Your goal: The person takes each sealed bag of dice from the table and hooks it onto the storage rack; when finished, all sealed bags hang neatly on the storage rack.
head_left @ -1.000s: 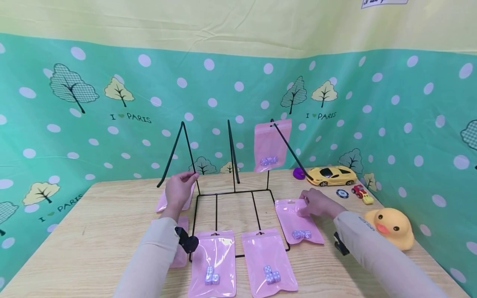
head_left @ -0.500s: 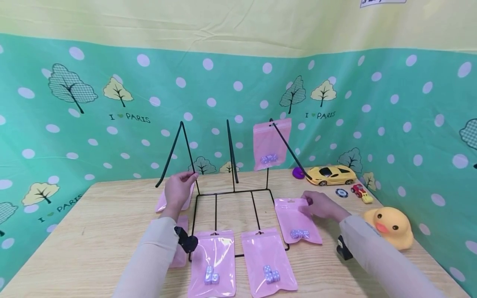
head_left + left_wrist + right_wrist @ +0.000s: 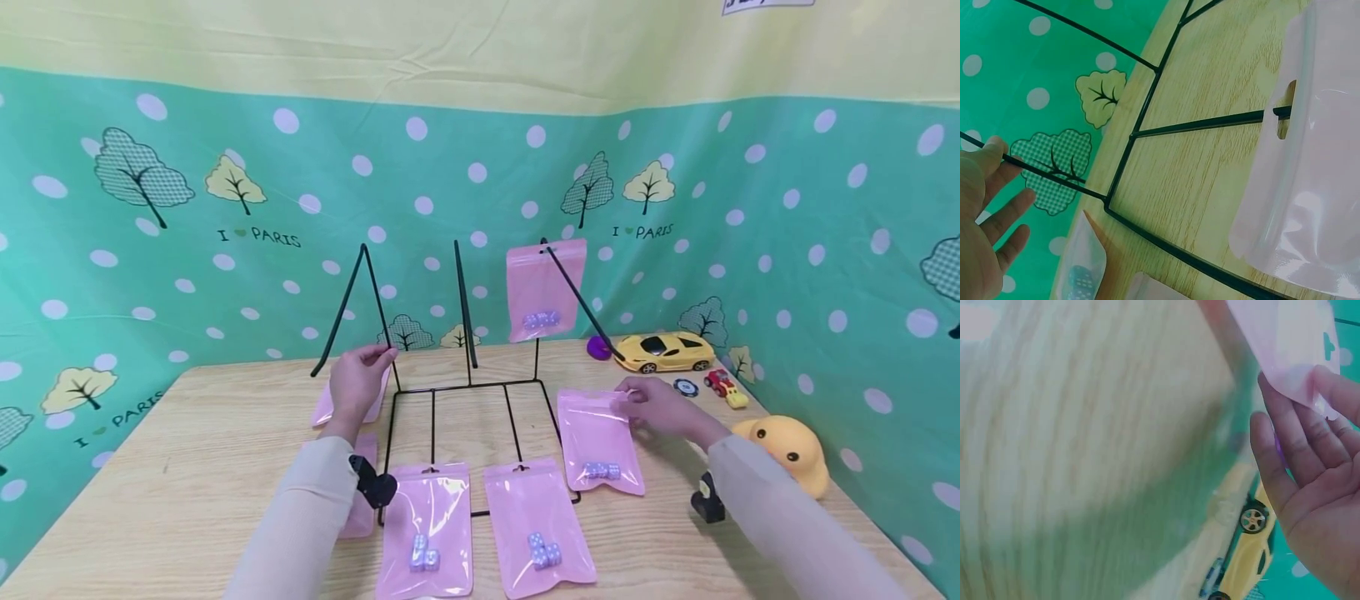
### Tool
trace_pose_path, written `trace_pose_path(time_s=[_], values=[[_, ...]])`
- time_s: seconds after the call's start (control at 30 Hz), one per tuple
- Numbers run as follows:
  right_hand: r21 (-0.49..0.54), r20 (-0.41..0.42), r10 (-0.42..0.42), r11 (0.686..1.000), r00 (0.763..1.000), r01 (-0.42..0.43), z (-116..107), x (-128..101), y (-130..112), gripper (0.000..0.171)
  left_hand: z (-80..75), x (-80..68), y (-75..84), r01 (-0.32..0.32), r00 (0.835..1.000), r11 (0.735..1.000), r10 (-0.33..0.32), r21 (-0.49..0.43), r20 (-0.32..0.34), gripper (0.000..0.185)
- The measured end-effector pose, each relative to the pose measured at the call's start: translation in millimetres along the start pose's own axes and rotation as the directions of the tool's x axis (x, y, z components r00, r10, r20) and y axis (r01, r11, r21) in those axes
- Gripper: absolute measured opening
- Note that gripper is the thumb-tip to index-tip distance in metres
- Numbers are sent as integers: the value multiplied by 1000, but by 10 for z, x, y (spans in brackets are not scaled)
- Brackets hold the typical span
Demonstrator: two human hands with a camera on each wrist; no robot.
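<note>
My left hand (image 3: 357, 382) pinches the left upright of a black wire rack (image 3: 468, 387) between thumb and fingertip; the left wrist view shows its other fingers loosely bent. With thumb and fingers, my right hand (image 3: 663, 408) grips the top right corner of a pink zip bag (image 3: 598, 429) with dice at its bottom, tilted up at the rack's right side. Another pink bag (image 3: 542, 287) hangs by its hole on the rack's right hook. Two pink bags of dice (image 3: 427, 512) lie at the front. Further pink bags (image 3: 367, 452) lie partly hidden behind my left hand and forearm.
A yellow toy car (image 3: 667, 353), a purple object (image 3: 598, 348), a round chip (image 3: 686, 387) and a small red-and-yellow toy (image 3: 726, 388) stand back right. A yellow rubber duck (image 3: 798, 450) sits beside my right forearm. The rack's hooks (image 3: 337, 317) slope forward above the table.
My right hand has shifted slightly right and tilted the pink bag's upper edge up, its top corner now gripped. My left hand keeps its hold on the rack.
</note>
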State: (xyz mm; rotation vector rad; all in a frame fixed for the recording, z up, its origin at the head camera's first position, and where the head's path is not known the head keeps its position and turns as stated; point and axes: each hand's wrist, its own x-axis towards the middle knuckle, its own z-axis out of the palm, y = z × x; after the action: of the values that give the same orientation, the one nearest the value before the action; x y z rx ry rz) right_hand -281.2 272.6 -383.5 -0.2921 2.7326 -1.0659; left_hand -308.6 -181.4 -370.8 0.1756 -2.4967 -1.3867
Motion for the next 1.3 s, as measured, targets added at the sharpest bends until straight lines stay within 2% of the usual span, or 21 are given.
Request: trace_pose_path(time_s=[0.23,0.47,0.7,1.0,1.3], values=[[40,31,-60,997,998,59,-144,-110,-100,23,-4,-9,9,-1,1000,1000,1,6,4,36],[67,33,-71,995,997,68,-232,-188,-195,25,-6,-18,26,-14,1000,1000,14,13,-2,35],[84,27,-147,986,989,145,-362,-307,-338,32,0,-16,26,-16,1000,1000,16,20,-5,35],[74,-18,-220,972,975,221,-518,-451,-491,26,2,-8,12,-17,1000,1000,17,13,-3,34],[82,-104,-270,957,957,279,-601,-595,-628,25,4,-3,4,-11,1000,1000,11,11,-5,34]])
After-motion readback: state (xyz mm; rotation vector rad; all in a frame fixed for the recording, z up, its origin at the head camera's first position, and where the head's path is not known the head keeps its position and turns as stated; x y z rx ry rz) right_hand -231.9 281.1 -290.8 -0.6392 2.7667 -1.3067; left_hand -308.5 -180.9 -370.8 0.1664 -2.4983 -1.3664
